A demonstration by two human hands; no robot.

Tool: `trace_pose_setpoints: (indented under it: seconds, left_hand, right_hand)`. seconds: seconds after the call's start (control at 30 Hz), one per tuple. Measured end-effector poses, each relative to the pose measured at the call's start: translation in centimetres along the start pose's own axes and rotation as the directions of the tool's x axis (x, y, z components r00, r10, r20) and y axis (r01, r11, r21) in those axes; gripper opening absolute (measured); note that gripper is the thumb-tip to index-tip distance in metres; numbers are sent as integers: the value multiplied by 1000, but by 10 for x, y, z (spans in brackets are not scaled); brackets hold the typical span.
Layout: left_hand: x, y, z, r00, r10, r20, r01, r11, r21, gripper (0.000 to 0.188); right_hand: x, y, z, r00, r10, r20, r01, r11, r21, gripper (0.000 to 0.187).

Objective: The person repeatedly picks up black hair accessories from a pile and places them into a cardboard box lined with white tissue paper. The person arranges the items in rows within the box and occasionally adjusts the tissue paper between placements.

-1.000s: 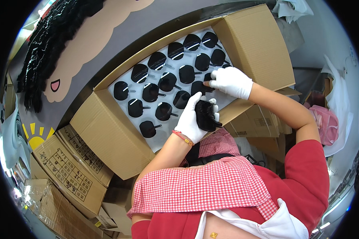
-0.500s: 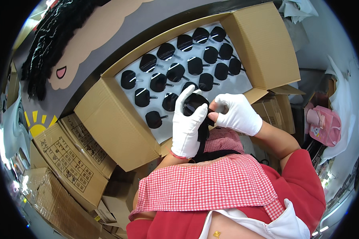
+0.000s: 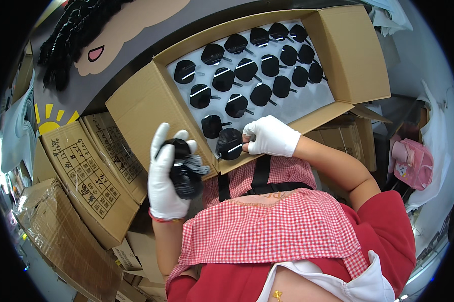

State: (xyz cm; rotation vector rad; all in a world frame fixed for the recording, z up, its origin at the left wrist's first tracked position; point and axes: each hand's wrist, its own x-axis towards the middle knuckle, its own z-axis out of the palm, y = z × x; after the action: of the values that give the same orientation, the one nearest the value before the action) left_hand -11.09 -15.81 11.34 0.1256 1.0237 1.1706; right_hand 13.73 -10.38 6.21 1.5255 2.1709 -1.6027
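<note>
My white-gloved left hand (image 3: 166,176) is wrapped round a stack of dark lenses (image 3: 186,176), left of the box's near corner. Their clear tabs fan out toward the right. With bare thumb and fingertip, my right hand (image 3: 274,137) pinches the tab of a single dark lens (image 3: 230,144) over the near left corner of an open cardboard box (image 3: 297,122). Whether that lens touches the lining is unclear. Inside the box, rows of similar tabbed lenses (image 3: 245,70) lie spread on a white sheet (image 3: 297,103), most tabs pointing right.
Cardboard flaps stand out at the left (image 3: 149,110) and right (image 3: 355,55) of the box. Written-on cartons (image 3: 88,176) are stacked to the left. A dark patterned panel (image 3: 131,60) borders the far side. A pink bag (image 3: 413,163) hangs at the right.
My left hand has moved left and down, away from the right hand, with its stack. My right hand has drawn one lens to the box's near left corner. The view has shifted.
</note>
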Motion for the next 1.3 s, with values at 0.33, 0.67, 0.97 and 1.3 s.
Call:
trace_pose_setpoints:
  seconds: [0.33, 0.67, 0.97, 1.3]
  left_hand:
    - [20, 0, -14, 962, -113, 250, 185, 940, -286, 52]
    - [40, -22, 77, 896, -313, 315, -117, 518, 847, 42]
    - [88, -80, 113, 920, -182, 348, -73, 791, 607, 51]
    - [90, -31, 82, 865, -216, 453, -496, -227, 838, 35]
  right_hand:
    - [-37, 61, -56, 953, 166, -255, -269, 851, -452, 19]
    - [-78, 125, -114, 839, 244, -487, -510, 665, -546, 16]
    - [-67, 37, -96, 959, 4, -284, -52, 985, -164, 26]
    - [-6, 86, -73, 989, -104, 102, 136, 909, -393, 24]
